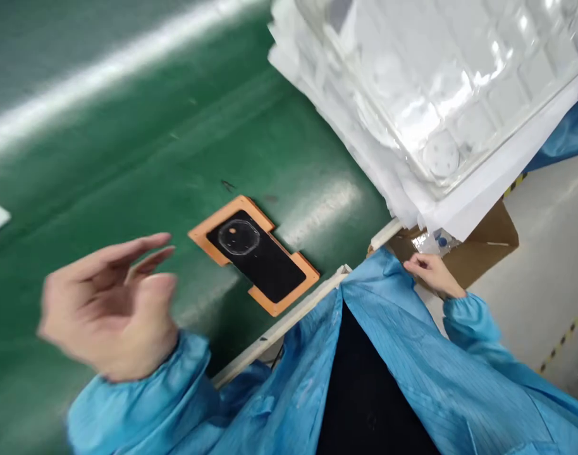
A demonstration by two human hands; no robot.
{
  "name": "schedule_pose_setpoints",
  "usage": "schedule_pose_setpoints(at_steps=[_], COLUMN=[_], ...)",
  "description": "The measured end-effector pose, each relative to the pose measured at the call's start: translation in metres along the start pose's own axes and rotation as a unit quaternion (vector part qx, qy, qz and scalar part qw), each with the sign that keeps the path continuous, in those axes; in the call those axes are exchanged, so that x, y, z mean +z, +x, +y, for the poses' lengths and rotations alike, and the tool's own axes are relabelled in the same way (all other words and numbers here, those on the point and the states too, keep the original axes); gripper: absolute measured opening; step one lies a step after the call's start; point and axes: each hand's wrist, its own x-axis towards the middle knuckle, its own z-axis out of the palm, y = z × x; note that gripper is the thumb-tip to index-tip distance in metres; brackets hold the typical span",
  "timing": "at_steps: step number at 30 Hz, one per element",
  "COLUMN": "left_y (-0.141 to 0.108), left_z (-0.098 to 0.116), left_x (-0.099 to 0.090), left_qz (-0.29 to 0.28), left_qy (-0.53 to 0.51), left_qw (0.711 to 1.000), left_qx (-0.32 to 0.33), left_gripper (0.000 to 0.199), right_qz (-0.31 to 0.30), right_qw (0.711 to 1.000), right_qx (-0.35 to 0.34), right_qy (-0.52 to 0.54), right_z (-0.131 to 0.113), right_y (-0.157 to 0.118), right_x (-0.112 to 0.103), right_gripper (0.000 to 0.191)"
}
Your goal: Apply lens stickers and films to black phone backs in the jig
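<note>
slanting lengthwise, black panel point(260, 260), ring point(239, 237) at upper left

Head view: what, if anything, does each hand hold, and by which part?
The open left hand: nothing. The curled right hand, near the brown cardboard box: cannot be told.

A: where's this shot from?
B: head cam, facing forward and steeply down past the wearer's own jacket point(293, 379) at the bench point(128, 170).
A: is it level?
B: nah, bench edge point(289, 320) runs slantwise. pretty close too, left hand point(111, 306) looms big, with floor point(545, 234) off at the right.
</note>
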Motion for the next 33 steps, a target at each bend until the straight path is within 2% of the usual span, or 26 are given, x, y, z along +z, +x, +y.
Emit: schedule_pose_setpoints(at_steps=[2, 3, 5, 7, 9, 12, 14, 17, 18, 20, 23, 25, 27, 28, 30, 33], left_y=[0.026, 0.039, 0.058, 0.064, 0.06, 0.054, 0.06, 0.077, 0.084, 0.101, 0.129, 0.147, 0.163, 0.17, 0.186, 0.211], left_z=[-0.014, -0.021, -0.031, -0.035, -0.029, -0.016, -0.015, -0.022, -0.025, -0.034, -0.053, -0.063, -0.064, -0.062, -0.056, -0.055], left_x=[0.011, 0.018, 0.034, 0.049, 0.061, 0.079, 0.09, 0.097, 0.093, 0.07, 0.001, -0.052, -0.093, -0.107, -0.123, -0.13], left_qz=[0.028, 0.002, -0.068, -0.092, -0.068, -0.069, -0.048, -0.023, -0.008, 0.049, 0.161, 0.201, 0.212, 0.204, 0.18, 0.138], left_qy=[0.041, 0.082, 0.15, 0.193, 0.197, 0.162, 0.122, 0.06, 0.046, 0.043, 0.085, 0.112, 0.138, 0.151, 0.178, 0.207], left_qw=[0.993, 0.985, 0.969, 0.963, 0.968, 0.976, 0.983, 0.984, 0.987, 0.994, 0.98, 0.96, 0.94, 0.933, 0.924, 0.93], left_qx=[0.111, 0.154, 0.183, 0.167, 0.141, 0.127, 0.131, 0.163, 0.155, 0.084, -0.076, -0.16, -0.231, -0.254, -0.286, -0.271], left_gripper=[0.077, 0.083, 0.093, 0.079, 0.06, 0.059, 0.057, 0.046, 0.043, 0.039, 0.049, 0.056, 0.06, 0.062, 0.067, 0.064], right_qz=[-0.064, -0.108, -0.188, -0.223, -0.189, -0.056, -0.007, -0.01, -0.013, -0.016, -0.013, -0.006, 0.002, 0.0, -0.024, -0.105], right_qw=[0.995, 0.985, 0.951, 0.917, 0.907, 0.898, 0.86, 0.781, 0.761, 0.74, 0.736, 0.744, 0.752, 0.755, 0.758, 0.755], right_qx=[-0.076, -0.132, -0.244, -0.331, -0.376, -0.423, -0.483, -0.586, -0.606, -0.623, -0.624, -0.622, -0.623, -0.624, -0.627, -0.636], right_qy=[-0.008, -0.005, 0.006, 0.01, -0.02, -0.107, -0.161, -0.216, -0.23, -0.253, -0.26, -0.243, -0.215, -0.202, -0.176, -0.119], right_z=[-0.041, -0.061, -0.096, -0.123, -0.142, -0.163, -0.178, -0.195, -0.198, -0.201, -0.199, -0.196, -0.195, -0.196, -0.204, -0.225], right_y=[-0.012, -0.018, -0.025, -0.019, 0.0, 0.048, 0.079, 0.11, 0.115, 0.121, 0.124, 0.121, 0.11, 0.102, 0.084, 0.054], right_x=[-0.019, -0.025, -0.027, -0.017, 0.004, 0.053, 0.092, 0.142, 0.153, 0.166, 0.173, 0.175, 0.174, 0.172, 0.162, 0.13], right_gripper=[0.044, 0.042, 0.035, 0.027, 0.023, 0.016, 0.018, 0.037, 0.04, 0.043, 0.039, 0.035, 0.031, 0.029, 0.028, 0.024])
